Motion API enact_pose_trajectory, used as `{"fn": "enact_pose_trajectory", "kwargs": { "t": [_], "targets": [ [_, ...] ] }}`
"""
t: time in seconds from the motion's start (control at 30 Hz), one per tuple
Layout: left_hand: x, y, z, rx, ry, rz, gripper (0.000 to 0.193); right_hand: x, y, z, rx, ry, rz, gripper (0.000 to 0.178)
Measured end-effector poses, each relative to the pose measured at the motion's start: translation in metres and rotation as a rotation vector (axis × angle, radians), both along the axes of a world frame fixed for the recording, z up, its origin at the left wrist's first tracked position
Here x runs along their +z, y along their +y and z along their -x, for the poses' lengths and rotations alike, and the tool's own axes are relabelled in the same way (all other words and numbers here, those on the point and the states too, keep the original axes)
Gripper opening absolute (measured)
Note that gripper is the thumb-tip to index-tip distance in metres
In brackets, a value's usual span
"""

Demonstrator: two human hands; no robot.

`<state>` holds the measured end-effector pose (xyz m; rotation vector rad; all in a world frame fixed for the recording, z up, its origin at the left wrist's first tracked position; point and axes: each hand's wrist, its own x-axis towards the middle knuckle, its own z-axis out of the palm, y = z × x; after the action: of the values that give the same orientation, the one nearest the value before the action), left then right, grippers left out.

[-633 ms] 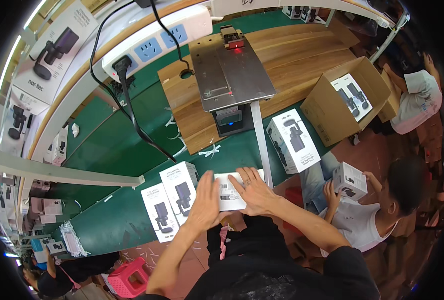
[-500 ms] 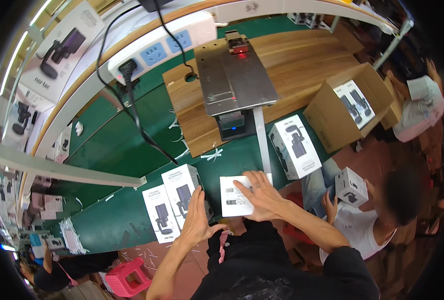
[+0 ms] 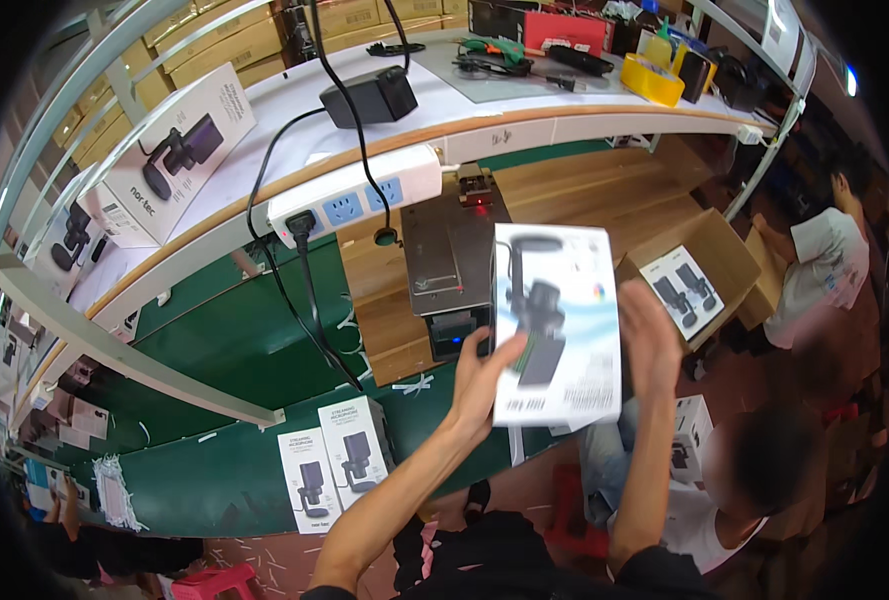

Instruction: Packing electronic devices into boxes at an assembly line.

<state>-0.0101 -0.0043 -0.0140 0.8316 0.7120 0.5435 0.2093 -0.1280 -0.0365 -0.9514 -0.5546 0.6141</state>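
Two white product boxes lying side by side on green tabletop. White power strip sitting along shelf edge, black cable hanging down. Black adapter resting on white shelf above. Open cardboard carton standing at right. Yellow tape roll sitting far back.
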Motion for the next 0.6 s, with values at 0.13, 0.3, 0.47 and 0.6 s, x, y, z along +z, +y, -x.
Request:
{"fn": "enact_pose_trajectory", "kwargs": {
  "t": [0.13, 0.3, 0.47, 0.6],
  "targets": [
    [-0.013, 0.046, -0.026, -0.086, 0.131, -0.190, 0.094, 0.018, 0.038, 0.024, 0.114, -0.109, 0.167, 0.069],
    [0.014, 0.021, -0.006, 0.067, 0.327, -1.278, 0.083, 0.026, 0.087, 0.013, 0.180, -0.225, 0.282, 0.061],
    [0.010, 0.075, -0.022, -0.073, 0.558, -1.740, 0.069, 0.040, 0.116, 0.003, 0.328, -0.107, 0.285, 0.060],
    [0.002, 0.106, -0.039, -0.055, 0.539, -1.679, 0.067, 0.033, 0.149, -0.024, 0.355, -0.055, 0.349, 0.055]
  ]
}}
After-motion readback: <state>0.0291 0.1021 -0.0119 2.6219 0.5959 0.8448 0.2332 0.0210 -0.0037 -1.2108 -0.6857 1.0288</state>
